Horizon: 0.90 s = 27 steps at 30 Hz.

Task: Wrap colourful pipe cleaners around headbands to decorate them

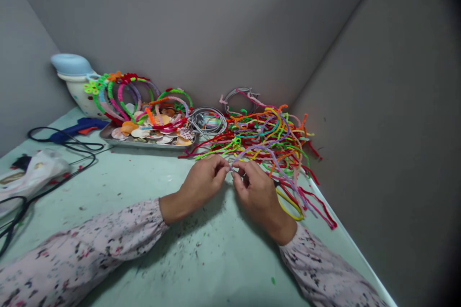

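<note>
Over the middle of the table, my left hand (203, 181) and my right hand (258, 194) are close together, fingertips nearly touching. Each pinches thumb against forefinger on a purple pipe cleaner (242, 154). One strand of it rises from between the fingers and runs up over the heap behind. The fingers hide the exact spot being pinched, and whether a thin wire is held there too I cannot tell. Just beyond my hands lies a tangled heap of coloured pipe cleaners (248, 129). Yellow scissor-like handles (288, 204) lie beside my right wrist.
A metal tray (144, 144) holds seashells, with wrapped colourful hoops (120, 98) standing on it. Grey wire coils (208, 121) sit to its right. At left are a blue glue gun (77, 127), a black cable (84, 153), a plastic bag (45, 168) and a blue-lidded container (77, 84). Walls enclose the table's back.
</note>
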Each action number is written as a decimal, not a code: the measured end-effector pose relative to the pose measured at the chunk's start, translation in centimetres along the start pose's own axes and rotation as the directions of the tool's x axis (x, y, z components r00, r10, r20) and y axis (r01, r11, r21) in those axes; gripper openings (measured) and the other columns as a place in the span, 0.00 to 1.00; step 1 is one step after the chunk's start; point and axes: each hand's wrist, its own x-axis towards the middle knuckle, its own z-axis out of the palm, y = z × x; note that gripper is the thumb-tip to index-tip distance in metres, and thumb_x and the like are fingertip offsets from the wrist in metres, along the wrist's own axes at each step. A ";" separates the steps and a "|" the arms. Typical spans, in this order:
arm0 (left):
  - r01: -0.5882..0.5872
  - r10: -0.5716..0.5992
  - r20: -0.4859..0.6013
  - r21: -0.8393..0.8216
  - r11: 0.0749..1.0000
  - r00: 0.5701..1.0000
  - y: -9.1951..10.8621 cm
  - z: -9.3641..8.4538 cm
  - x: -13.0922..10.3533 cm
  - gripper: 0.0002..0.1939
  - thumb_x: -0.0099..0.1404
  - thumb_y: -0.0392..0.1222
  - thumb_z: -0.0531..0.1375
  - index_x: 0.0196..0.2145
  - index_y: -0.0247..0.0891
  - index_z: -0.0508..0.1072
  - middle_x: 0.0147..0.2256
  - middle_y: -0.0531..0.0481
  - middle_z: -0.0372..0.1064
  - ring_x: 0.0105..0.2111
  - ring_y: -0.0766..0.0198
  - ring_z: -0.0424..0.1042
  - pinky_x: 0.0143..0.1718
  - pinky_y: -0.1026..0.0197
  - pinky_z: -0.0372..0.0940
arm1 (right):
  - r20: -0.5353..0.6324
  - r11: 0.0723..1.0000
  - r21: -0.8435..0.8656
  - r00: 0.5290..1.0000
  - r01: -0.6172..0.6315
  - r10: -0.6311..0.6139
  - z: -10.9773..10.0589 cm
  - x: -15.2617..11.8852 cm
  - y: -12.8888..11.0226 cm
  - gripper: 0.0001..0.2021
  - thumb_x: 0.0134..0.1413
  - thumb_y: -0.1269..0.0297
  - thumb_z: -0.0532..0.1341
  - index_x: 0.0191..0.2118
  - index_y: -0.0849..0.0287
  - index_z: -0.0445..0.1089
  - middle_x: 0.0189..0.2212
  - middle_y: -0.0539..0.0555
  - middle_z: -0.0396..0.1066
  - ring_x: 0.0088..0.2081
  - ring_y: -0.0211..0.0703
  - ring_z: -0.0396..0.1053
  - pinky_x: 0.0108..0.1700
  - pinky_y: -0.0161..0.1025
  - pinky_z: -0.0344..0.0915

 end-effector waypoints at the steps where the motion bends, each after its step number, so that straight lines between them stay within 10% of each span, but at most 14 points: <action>1: -0.021 0.022 -0.006 0.031 0.999 1.000 0.0 0.0 0.0 0.07 0.64 0.37 0.53 0.33 0.35 0.71 0.29 0.50 0.68 0.29 0.65 0.65 0.31 0.64 0.58 | -0.002 1.000 0.000 1.000 0.003 -0.003 0.0 0.0 0.0 0.10 0.58 0.69 0.54 0.45 0.60 0.66 0.36 0.55 0.69 0.38 0.44 0.67 0.39 0.38 0.63; 27: -0.235 0.285 -0.062 0.416 0.879 0.957 -0.5 0.4 -0.8 0.06 0.63 0.37 0.54 0.32 0.35 0.70 0.28 0.50 0.67 0.28 0.65 0.67 0.29 0.64 0.60 | 0.021 1.000 -0.028 1.000 0.005 -0.004 0.0 0.0 -0.7 0.11 0.58 0.71 0.54 0.45 0.62 0.67 0.35 0.57 0.70 0.37 0.45 0.68 0.39 0.40 0.65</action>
